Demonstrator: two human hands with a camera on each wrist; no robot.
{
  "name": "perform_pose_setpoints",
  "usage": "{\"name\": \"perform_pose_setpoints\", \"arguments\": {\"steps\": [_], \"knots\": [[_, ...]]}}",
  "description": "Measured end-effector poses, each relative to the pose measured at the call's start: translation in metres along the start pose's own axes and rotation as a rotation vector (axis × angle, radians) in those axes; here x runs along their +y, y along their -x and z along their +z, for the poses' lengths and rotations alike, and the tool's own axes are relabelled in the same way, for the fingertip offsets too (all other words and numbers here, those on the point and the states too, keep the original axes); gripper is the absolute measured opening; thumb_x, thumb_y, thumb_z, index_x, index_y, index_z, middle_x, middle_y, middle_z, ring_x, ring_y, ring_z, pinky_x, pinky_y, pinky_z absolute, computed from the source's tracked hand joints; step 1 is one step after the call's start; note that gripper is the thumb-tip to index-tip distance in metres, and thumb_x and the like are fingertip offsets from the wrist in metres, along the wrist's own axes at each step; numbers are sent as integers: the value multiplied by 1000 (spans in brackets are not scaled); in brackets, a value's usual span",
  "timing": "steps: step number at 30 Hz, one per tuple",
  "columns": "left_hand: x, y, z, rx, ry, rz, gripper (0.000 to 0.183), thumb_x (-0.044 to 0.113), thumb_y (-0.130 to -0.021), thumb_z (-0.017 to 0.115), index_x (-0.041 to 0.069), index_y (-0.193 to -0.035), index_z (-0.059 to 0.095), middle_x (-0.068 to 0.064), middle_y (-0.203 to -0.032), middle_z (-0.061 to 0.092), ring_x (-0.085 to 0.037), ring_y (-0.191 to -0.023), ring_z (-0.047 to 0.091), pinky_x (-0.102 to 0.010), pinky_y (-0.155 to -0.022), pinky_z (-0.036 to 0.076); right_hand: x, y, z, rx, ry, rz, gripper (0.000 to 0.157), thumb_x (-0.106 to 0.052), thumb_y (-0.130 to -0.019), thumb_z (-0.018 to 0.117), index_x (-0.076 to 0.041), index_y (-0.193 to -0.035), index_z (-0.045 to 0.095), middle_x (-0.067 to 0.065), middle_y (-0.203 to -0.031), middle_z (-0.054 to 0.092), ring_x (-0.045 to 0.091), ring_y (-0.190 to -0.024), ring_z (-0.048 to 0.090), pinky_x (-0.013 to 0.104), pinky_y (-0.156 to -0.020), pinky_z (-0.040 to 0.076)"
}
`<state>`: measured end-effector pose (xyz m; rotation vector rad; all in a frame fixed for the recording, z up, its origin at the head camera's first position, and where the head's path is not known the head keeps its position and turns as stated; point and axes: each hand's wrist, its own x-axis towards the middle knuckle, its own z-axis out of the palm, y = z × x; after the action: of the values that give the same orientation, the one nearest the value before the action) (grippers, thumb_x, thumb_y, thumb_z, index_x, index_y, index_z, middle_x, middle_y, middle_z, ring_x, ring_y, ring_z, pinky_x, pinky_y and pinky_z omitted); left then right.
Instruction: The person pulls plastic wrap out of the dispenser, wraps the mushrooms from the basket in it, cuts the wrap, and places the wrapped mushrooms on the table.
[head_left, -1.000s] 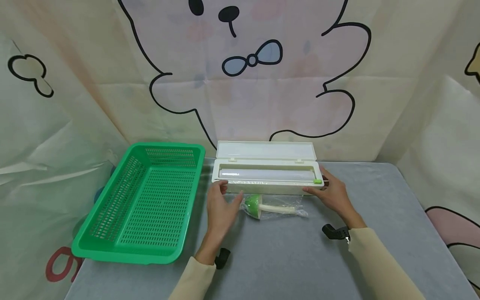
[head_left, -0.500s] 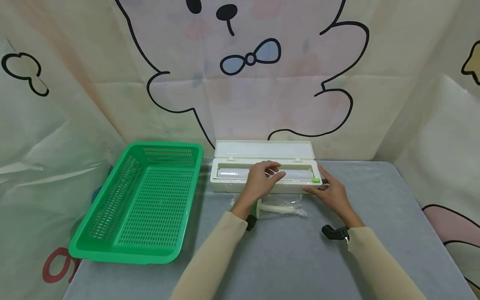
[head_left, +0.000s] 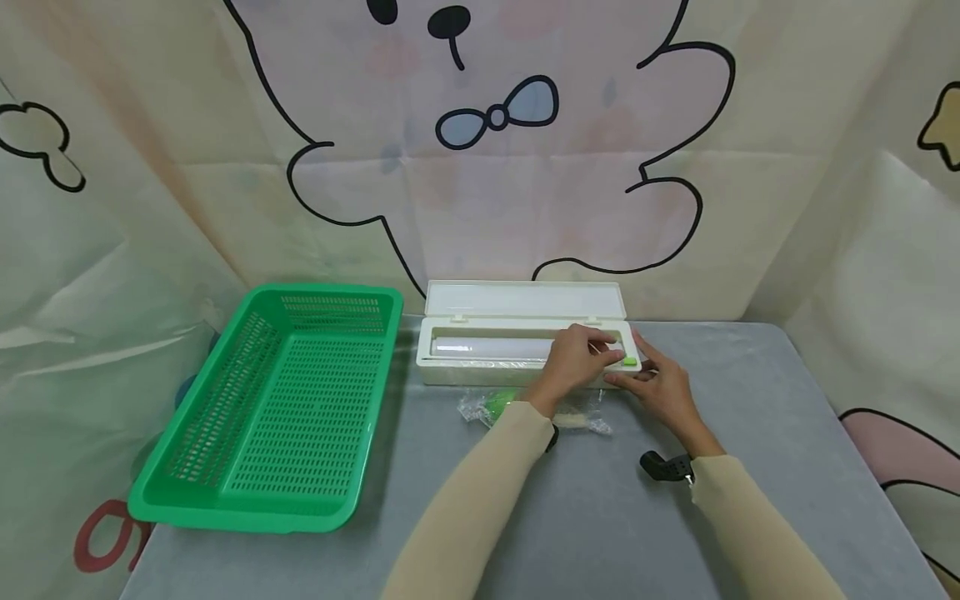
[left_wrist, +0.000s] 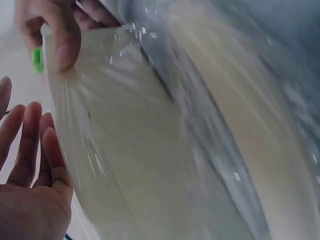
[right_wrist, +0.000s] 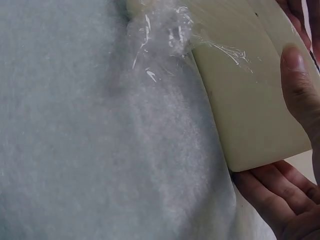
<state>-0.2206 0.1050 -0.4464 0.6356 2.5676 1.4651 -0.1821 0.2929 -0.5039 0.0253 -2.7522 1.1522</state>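
Observation:
A white cling film dispenser [head_left: 465,372] stands at the table's back with its lid [head_left: 525,300] raised, a film roll [head_left: 487,347] inside and a green cutter slider [head_left: 630,361] at the front edge's right end. My right hand [head_left: 663,396] grips the dispenser's right end, the thumb on its front face in the right wrist view. My left hand [head_left: 576,365] hovers at the front edge near the slider; the left wrist view shows its fingers loosely extended, pinching nothing. Clear film hangs over the dispenser's front [left_wrist: 125,125]. A film-wrapped item [head_left: 497,406], green-headed with a cream stick, lies before it, partly behind my left forearm.
A green perforated plastic basket [head_left: 262,527] stands on the left of the grey table [head_left: 600,517]. Behind the table hangs a cloth backdrop [head_left: 487,208] with cartoon drawings.
My left hand has moved right, from the dispenser's left front corner along its front edge to near the slider. My right hand has kept its grip on the right end.

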Motion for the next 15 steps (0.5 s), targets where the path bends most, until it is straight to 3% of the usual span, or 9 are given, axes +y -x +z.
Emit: {"name": "perform_pose_setpoints", "arguments": {"steps": [4, 11, 15], "knots": [[5, -2, 11, 13, -71, -17, 28, 31, -91, 79, 9, -108, 80, 2, -83, 72, -2, -69, 57, -14, -59, 42, 1, -1, 1, 5, 12, -17, 88, -26, -85, 86, -12, -157, 38, 17, -86, 67, 16, -69, 54, 26, -54, 44], [7, -4, 35, 203, -131, -31, 31, 37, -84, 85, 12, -69, 75, 7, -54, 57, -1, -47, 42, -16, -45, 32, 4, -1, 0, 44, 7, -46, 81, -10, -84, 84, -7, -154, 42, 22, -90, 68, 6, -72, 62, 21, -56, 46], [8, -4, 40, 267, -190, -53, 30, 33, -85, 85, 14, -65, 73, 8, -55, 58, -2, -49, 43, -15, -47, 33, 3, -4, 0, 40, -10, -42, 77, -5, -86, 81, -6, -153, 43, 23, -88, 68, -3, -68, 57, 21, -54, 46]]}}
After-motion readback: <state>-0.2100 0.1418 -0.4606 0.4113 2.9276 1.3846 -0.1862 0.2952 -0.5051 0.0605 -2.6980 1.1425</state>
